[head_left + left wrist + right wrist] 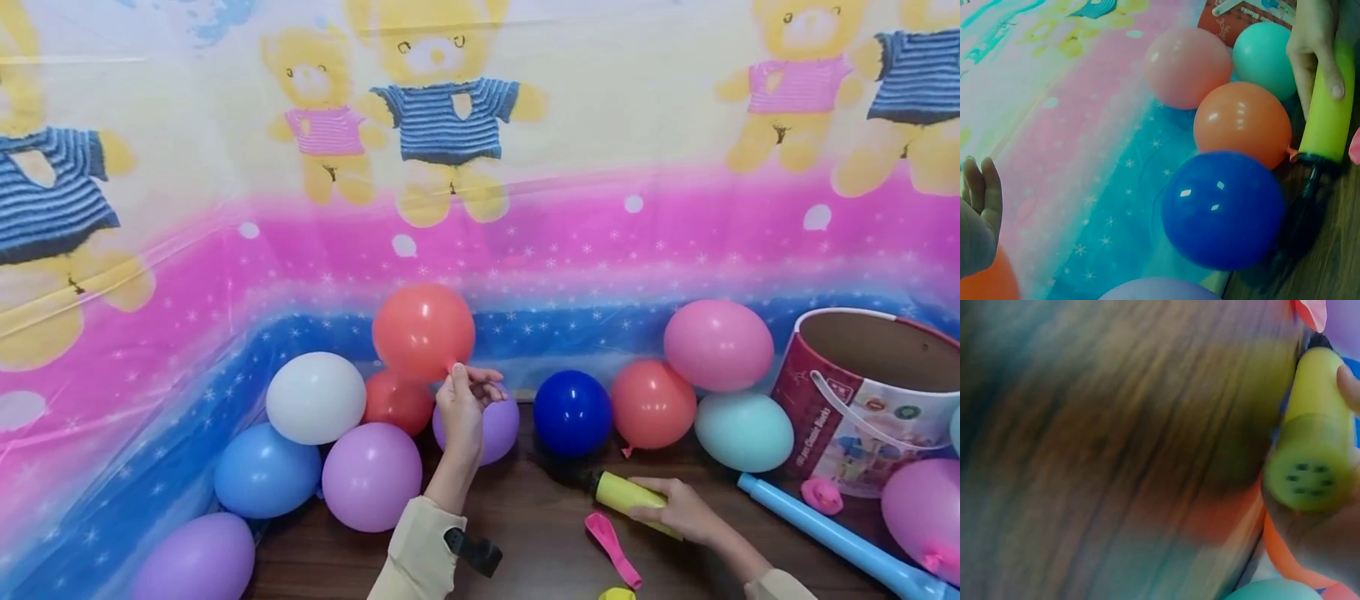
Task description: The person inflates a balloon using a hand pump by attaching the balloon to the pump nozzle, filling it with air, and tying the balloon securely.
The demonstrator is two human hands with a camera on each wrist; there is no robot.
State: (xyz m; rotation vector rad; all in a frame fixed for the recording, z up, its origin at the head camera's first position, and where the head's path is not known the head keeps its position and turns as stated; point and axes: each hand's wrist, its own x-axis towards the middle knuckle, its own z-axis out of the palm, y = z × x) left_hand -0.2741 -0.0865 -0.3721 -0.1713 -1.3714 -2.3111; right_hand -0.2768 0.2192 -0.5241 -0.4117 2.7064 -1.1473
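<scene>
My left hand [462, 412] pinches the neck of an inflated orange-red balloon [423, 332], holding it up in front of the backdrop. In the left wrist view only part of this hand [979, 215] shows at the left edge. My right hand [678, 510] grips a yellow hand pump [628, 496] with a black end, low over the table. The pump's yellow end face with its small holes [1310, 479] points toward the right wrist camera. Near the pump lies a flat pink balloon [612, 550], with part of a yellow one [617, 594] below it.
Inflated balloons line the back, among them a white one [316, 398], a dark blue one [572, 413] and a mint one [745, 432]. A red and white bucket [795, 400] stands at right, beside a light blue tube [832, 525] and a small pink item [822, 495].
</scene>
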